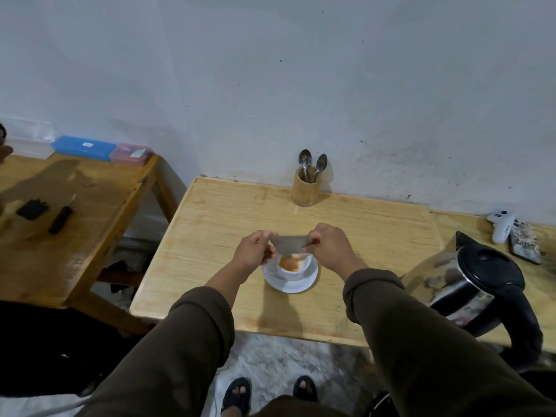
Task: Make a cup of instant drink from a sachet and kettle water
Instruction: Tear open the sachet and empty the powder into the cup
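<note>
A white cup (296,269) stands on a white saucer (282,281) in the middle of the wooden table (346,233). Orange powder (289,262) lies in the cup. Just above the cup I hold a silvery sachet (289,244) stretched flat between both hands. My left hand (254,251) pinches its left end and my right hand (329,246) pinches its right end. A steel kettle (472,284) with a black lid and handle stands at the table's right.
A bamboo holder (304,189) with two spoons stands at the back by the wall. A white game controller (501,225) and a patterned phone (526,242) lie at the far right. A second wooden table (60,224) on the left carries boxes and small dark items.
</note>
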A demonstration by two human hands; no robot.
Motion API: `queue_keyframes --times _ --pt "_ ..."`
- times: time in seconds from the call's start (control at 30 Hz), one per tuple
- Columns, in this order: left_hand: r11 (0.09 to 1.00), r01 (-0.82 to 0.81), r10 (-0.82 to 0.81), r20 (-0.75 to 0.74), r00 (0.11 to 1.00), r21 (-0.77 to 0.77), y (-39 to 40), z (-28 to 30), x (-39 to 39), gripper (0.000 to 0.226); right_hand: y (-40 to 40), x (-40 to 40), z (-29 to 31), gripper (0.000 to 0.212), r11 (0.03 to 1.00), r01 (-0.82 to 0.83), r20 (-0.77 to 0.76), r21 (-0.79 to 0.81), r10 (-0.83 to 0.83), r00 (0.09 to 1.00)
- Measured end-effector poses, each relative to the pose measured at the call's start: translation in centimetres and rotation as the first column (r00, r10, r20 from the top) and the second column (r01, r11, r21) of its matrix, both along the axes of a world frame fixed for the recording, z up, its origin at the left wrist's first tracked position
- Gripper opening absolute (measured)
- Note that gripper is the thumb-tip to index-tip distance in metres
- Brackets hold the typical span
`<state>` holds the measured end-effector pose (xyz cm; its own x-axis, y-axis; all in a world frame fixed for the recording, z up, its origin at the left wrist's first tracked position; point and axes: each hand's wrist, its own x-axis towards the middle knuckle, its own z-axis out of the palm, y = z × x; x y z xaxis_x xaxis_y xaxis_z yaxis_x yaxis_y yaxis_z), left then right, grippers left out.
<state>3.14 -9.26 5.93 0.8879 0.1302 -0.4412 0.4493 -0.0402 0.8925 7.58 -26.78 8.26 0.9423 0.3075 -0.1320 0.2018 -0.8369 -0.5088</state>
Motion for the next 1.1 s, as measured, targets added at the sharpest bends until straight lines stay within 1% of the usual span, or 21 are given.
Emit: queue_keyframes --times 0.07,0.1,0.13,0.17,0.2,0.27,0.33,0.4,0.47,0.53,0.57,0.63,0.67,0.7,0.73,0.8,0.83,0.87,0.97,1.03,1.1 --pt "0.986 -0.061 0.042 -0.122 0.992 -0.155 -0.1 0.4 -0.3 0.034 -0.1 -0.1 0.1 0.035 1.000 -0.004 -0.035 0.017 0.005 0.999" --pt "0.978 -0.081 0.049 -0.166 0.985 -0.194 0.0 0.5 -0.4 0.035 -0.1 -0.2 0.1 0.038 1.000 -0.015 -0.043 0.015 0.016 0.999" --pt "0.972 -0.087 0.045 -0.187 0.981 -0.217 -0.1 0.6 -0.6 0.032 0.0 -0.3 0.0 0.032 1.000 -0.026 -0.044 0.010 0.026 0.999" --pt "0.972 -0.072 0.030 -0.185 0.982 -0.225 -0.1 0.6 -0.8 0.027 0.0 -0.3 -0.1 0.020 0.999 -0.023 -0.040 0.023 0.024 0.999" --pt "0.971 -0.052 0.013 -0.169 0.985 -0.233 -0.1 0.6 -1.0 0.021 0.0 -0.3 -0.1 0.014 0.998 -0.006 -0.034 0.056 0.008 0.999" --pt "0.971 -0.030 0.004 -0.112 0.994 -0.236 0.2 0.3 -1.2 0.015 0.3 -0.4 0.2 0.027 0.990 0.057 -0.056 0.132 -0.050 0.997" --pt "0.971 -0.051 0.037 -0.064 0.997 -0.234 0.6 0.2 -1.3 0.011 0.7 -0.4 0.6 0.034 0.966 0.115 -0.122 0.230 -0.089 0.989" --pt "0.976 -0.082 0.081 -0.014 0.997 -0.204 1.2 0.3 -1.4 0.011 1.5 -0.6 0.8 0.031 0.927 0.174 -0.202 0.334 -0.110 0.973" --pt "0.986 -0.087 0.093 0.039 0.995 -0.139 2.0 0.4 -1.5 0.013 2.5 -0.6 0.9 0.038 0.895 0.221 -0.286 0.388 -0.112 0.952" --pt "0.995 -0.103 0.103 0.086 0.991 -0.007 3.0 -0.1 -1.7 0.013 3.9 -1.0 0.9 0.038 0.881 0.277 -0.401 0.383 -0.112 0.909" --pt "0.989 -0.125 0.117 0.097 0.988 0.085 3.6 -0.3 -1.9 0.012 4.8 -1.2 0.8 0.032 0.877 0.309 -0.465 0.369 -0.114 0.878" --pt "0.957 -0.164 0.141 0.107 0.984 0.241 4.7 -1.0 -2.3 0.010 6.6 -1.8 0.3 0.023 0.901 0.312 -0.529 0.301 -0.115 0.841" --pt "0.939 -0.166 0.139 0.109 0.984 0.301 5.2 -1.3 -2.6 0.014 7.5 -2.1 -0.1 0.022 0.936 0.245 -0.514 0.252 -0.085 0.853" --pt "0.922 -0.149 0.119 0.106 0.987 0.356 5.8 -1.8 -2.9 0.019 8.5 -2.5 -0.7 0.019 0.977 0.135 -0.479 0.167 -0.039 0.877" --pt "0.902 -0.113 0.080 0.095 0.992 0.416 6.3 -2.2 -3.2 0.023 9.4 -3.1 -1.0 0.020 0.989 0.105 -0.468 0.102 -0.045 0.883" --pt "0.857 -0.012 0.000 0.023 1.000 0.515 7.4 -3.4 -3.8 0.031 11.5 -4.3 -1.8 0.037 0.997 -0.026 -0.472 -0.067 -0.009 0.882" --pt "0.844 0.035 -0.031 -0.017 0.999 0.536 7.9 -4.2 -4.1 0.034 12.4 -4.7 -2.4 0.041 0.992 -0.049 -0.504 -0.113 -0.015 0.864" --pt "0.834 0.080 -0.062 -0.051 0.997 0.546 8.3 -5.0 -4.4 0.037 13.2 -4.9 -3.1 0.041 0.982 -0.106 -0.508 -0.154 0.014 0.861" --pt "0.768 0.220 -0.189 -0.116 0.975 0.601 9.2 -7.0 -4.9 0.041 14.7 -5.5 -5.0 0.039 0.962 -0.159 -0.498 -0.220 0.029 0.867" --pt "0.712 0.283 -0.261 -0.132 0.956 0.643 9.6 -8.1 -5.0 0.042 15.1 -5.7 -5.7 0.035 0.954 -0.179 -0.506 -0.242 0.034 0.862" --pt "0.690 0.301 -0.294 -0.125 0.948 0.658 9.8 -8.7 -5.1 0.041 15.3 -5.9 -6.2 0.025 0.954 -0.167 -0.508 -0.249 0.018 0.861"
